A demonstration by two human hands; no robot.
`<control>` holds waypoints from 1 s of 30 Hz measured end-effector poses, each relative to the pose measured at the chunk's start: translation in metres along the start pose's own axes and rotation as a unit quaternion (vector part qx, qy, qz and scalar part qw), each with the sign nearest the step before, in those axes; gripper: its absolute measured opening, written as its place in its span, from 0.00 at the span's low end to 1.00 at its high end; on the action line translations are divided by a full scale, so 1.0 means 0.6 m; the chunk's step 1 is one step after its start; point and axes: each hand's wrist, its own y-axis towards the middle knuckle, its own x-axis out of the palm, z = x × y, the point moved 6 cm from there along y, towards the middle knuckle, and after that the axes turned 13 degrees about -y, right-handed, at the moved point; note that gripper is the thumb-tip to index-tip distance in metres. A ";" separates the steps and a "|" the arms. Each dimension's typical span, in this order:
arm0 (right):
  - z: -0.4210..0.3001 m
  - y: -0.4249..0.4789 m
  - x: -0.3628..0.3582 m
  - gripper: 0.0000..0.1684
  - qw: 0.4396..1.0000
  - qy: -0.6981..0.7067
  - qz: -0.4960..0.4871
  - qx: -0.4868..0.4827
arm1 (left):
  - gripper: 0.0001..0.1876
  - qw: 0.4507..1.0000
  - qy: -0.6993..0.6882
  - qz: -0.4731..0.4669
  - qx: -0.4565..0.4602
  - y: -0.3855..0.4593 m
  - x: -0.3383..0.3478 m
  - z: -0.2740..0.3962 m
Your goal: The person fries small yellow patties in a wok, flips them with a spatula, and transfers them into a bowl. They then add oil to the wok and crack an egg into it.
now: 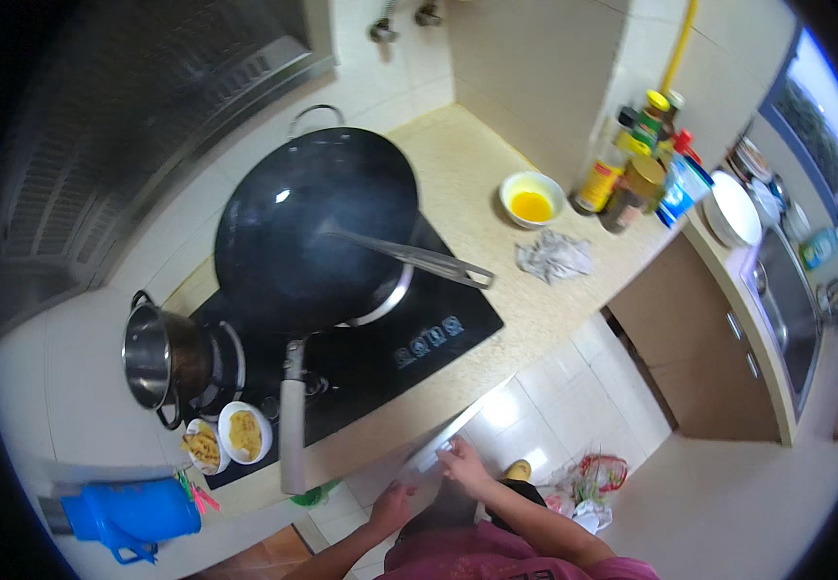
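Note:
My right hand (462, 462) is below the counter's front edge, its fingers closed at a pale cabinet front or drawer edge (426, 458). Which part it grips is blurred. Lower and to the left, my left hand (391, 505) has its fingers loosely curled, and I see nothing in it. Above both hands, a black wok (303, 217) rests on the black glass hob (361, 384), with faint steam or smoke inside. A metal spatula (426, 259) leans in the wok, its handle over the right rim. The wok's long grey handle (292, 435) juts past the counter edge.
A steel pot (147, 355) stands left, near two white bowls of food (246, 433). Yellow liquid fills a small bowl (533, 199) by a crumpled cloth (555, 256) and seasoning bottles (600, 177). A blue thermos (143, 510) is lower left; bags (593, 486) lie on the floor.

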 end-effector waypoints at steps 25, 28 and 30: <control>0.071 -0.229 -0.677 0.07 0.943 -0.091 0.317 -0.041 | 0.17 0.955 0.242 0.140 -0.095 0.648 0.253 -0.368; 0.070 -0.230 -0.686 0.11 0.928 -0.106 0.353 -0.047 | 0.16 0.943 0.120 0.216 -0.222 0.740 0.232 -0.482; 0.071 -0.234 -0.688 0.14 0.919 -0.124 0.370 -0.052 | 0.15 0.938 0.066 0.251 -0.229 0.782 0.217 -0.526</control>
